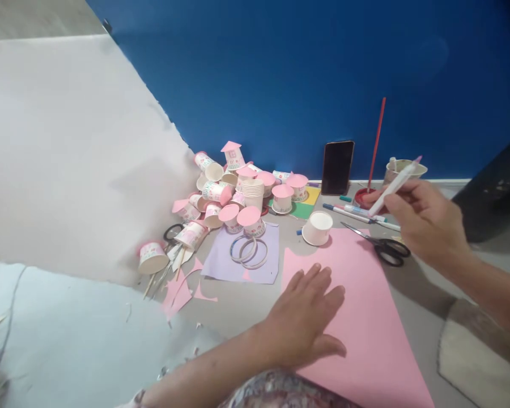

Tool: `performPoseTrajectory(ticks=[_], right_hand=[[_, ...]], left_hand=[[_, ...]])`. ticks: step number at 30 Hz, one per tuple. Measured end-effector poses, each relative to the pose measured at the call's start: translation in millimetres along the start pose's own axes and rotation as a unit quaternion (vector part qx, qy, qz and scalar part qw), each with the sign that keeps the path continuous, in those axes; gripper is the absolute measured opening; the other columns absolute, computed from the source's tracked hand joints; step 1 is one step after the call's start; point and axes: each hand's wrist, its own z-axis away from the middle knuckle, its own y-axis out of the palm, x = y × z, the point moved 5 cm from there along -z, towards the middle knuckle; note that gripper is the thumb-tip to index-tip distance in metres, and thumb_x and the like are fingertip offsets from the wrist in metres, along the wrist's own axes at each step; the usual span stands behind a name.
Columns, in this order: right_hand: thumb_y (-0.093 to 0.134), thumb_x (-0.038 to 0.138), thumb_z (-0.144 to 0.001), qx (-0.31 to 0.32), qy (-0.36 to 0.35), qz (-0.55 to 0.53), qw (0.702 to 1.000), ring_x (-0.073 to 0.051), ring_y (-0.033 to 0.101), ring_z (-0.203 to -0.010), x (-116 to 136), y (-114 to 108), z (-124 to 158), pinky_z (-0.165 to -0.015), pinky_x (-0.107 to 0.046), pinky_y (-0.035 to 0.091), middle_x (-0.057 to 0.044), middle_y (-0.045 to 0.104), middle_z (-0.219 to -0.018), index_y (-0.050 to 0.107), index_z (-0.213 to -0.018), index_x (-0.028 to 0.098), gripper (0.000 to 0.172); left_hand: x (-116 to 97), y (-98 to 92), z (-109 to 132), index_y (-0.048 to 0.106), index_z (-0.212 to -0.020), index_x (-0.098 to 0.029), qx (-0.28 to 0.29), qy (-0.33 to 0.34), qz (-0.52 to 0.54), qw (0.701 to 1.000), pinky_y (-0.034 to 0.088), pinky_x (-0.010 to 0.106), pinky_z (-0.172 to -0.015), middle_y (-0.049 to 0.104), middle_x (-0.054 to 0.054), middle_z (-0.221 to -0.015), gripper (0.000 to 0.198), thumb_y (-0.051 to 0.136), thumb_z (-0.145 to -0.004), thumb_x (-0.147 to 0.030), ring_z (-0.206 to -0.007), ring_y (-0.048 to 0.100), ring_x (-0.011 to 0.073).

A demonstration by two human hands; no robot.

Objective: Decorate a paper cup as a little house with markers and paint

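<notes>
The right hand point(427, 218) holds a white marker point(393, 190) in a narrow grip, pinched between thumb and fingers. The marker sits raised and tilted beyond the far right corner of the pink sheet point(365, 328), its lower end jutting out of the grip toward the sheet and its pink-tipped end standing clear above the fingers. The left hand point(308, 317) is spread flat over the sheet's left part, fingers apart, its grip wide and holding nothing; whether the palm presses the paper I cannot tell. A white paper cup point(317, 228) stands upside down at the sheet's far left corner. Black-handled scissors point(389, 252) lie at its far right corner, blade tips over the paper. Left of the sheet on the table point(233, 309) are a lilac sheet point(267, 272) bearing two bangles point(261, 263) and, past it, heaped decorated cups point(212, 192).
</notes>
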Motion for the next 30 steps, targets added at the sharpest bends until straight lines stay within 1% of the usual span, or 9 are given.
performPoseTrajectory(ticks=[2, 4, 7, 9, 10, 14, 20, 24, 30], right_hand=[[0.063, 0.047, -0.096, 0.011, -0.011, -0.018, 1.000, -0.030, 0.074, -0.085, 16.2, -5.2, -2.1, -0.086, -0.053, 0.057, -0.006, 0.081, -0.099, 0.067, -0.098, 0.033, 0.015], [0.065, 0.046, -0.094, 0.034, 0.020, -0.010, 0.999, -0.029, 0.074, -0.080, 22.4, -7.7, 4.8, -0.080, -0.049, 0.058, -0.006, 0.080, -0.095, 0.068, -0.096, 0.030, 0.017], [0.059, 0.047, -0.095, 0.100, 0.034, 0.056, 0.993, -0.026, 0.071, -0.073, 19.1, -1.0, 27.3, -0.071, -0.042, 0.056, -0.006, 0.079, -0.087, 0.070, -0.091, 0.027, 0.023], [0.053, 0.049, -0.098, 0.134, 0.006, 0.103, 0.986, -0.025, 0.071, -0.072, 13.8, 7.8, 36.1, -0.065, -0.038, 0.053, -0.005, 0.079, -0.085, 0.068, -0.098, 0.026, 0.027], [0.049, 0.046, -0.098, 0.142, -0.006, 0.127, 0.982, -0.025, 0.071, -0.073, 10.9, 12.3, 35.4, -0.064, -0.036, 0.052, -0.005, 0.078, -0.084, 0.065, -0.099, 0.025, 0.027], [0.048, 0.037, -0.097, 0.181, -0.042, 0.242, 0.952, -0.020, 0.067, -0.064, 8.2, 33.0, 7.2, -0.057, -0.031, 0.045, -0.002, 0.075, -0.075, 0.066, -0.093, 0.023, 0.023], [0.078, 0.060, -0.083, 0.210, -0.060, 0.337, 0.916, -0.029, 0.076, -0.084, 13.3, 68.6, -14.9, -0.065, -0.032, 0.044, -0.008, 0.083, -0.094, 0.075, -0.121, 0.023, 0.052], [0.072, 0.062, -0.089, 0.227, -0.069, 0.394, 0.888, -0.033, 0.077, -0.094, 8.8, 86.2, -11.8, -0.069, -0.034, 0.046, -0.010, 0.084, -0.098, 0.077, -0.121, 0.023, 0.050], [0.067, 0.060, -0.093, 0.229, -0.067, 0.448, 0.862, -0.034, 0.077, -0.089, 14.6, 78.4, -18.5, -0.066, -0.035, 0.043, -0.012, 0.083, -0.098, 0.075, -0.123, 0.020, 0.051]], left_hand=[[0.3, 13.1, -1.0, 0.042, -0.160, -0.025, 0.019, -0.003, -0.003, 1.000, 0.031, 0.072, -0.128, 0.045, 0.025, -0.168, 0.088, 0.068, -0.091, -0.073, -0.164, 0.031, 0.0473], [1.7, 10.9, -3.0, 0.048, -0.156, -0.025, 0.009, 0.018, 0.002, 1.000, 0.034, 0.069, -0.127, 0.051, 0.023, -0.164, 0.082, 0.068, -0.092, -0.072, -0.161, 0.037, 0.0456], [19.7, -22.7, -11.7, 0.059, -0.142, -0.023, -0.089, -0.009, 0.017, 0.996, 0.047, 0.056, -0.120, 0.061, 0.020, -0.152, 0.047, 0.060, -0.105, -0.050, -0.147, 0.054, 0.0365], [50.3, -52.5, -21.4, 0.066, -0.132, -0.020, -0.162, -0.149, -0.019, 0.975, 0.053, 0.048, -0.112, 0.067, 0.018, -0.138, 0.029, 0.054, -0.106, -0.028, -0.129, 0.065, 0.0306], [63.7, -62.3, -29.2, 0.069, -0.127, -0.021, -0.147, -0.192, -0.054, 0.969, 0.054, 0.049, -0.108, 0.070, 0.016, -0.130, 0.027, 0.057, -0.103, -0.023, -0.123, 0.067, 0.0314], [98.4, -85.7, -65.5, 0.074, -0.113, -0.018, -0.127, -0.215, -0.081, 0.965, 0.055, 0.048, -0.097, 0.076, 0.016, -0.116, 0.022, 0.067, -0.092, -0.014, -0.114, 0.070, 0.0351], [109.4, -75.6, -86.4, 0.077, -0.097, -0.016, -0.104, -0.229, -0.102, 0.963, 0.054, 0.043, -0.091, 0.076, 0.017, -0.110, 0.008, 0.071, -0.092, -0.019, -0.109, 0.069, 0.0352], [110.0, -65.5, -88.9, 0.078, -0.093, -0.017, -0.103, -0.228, -0.094, 0.964, 0.053, 0.043, -0.092, 0.075, 0.015, -0.106, 0.008, 0.071, -0.094, -0.022, -0.110, 0.068, 0.0346], [116.5, -62.2, -88.8, 0.073, -0.089, -0.018, -0.139, -0.235, -0.045, 0.961, 0.051, 0.047, -0.098, 0.072, 0.015, -0.103, 0.007, 0.068, -0.093, -0.016, -0.110, 0.066, 0.0347]])
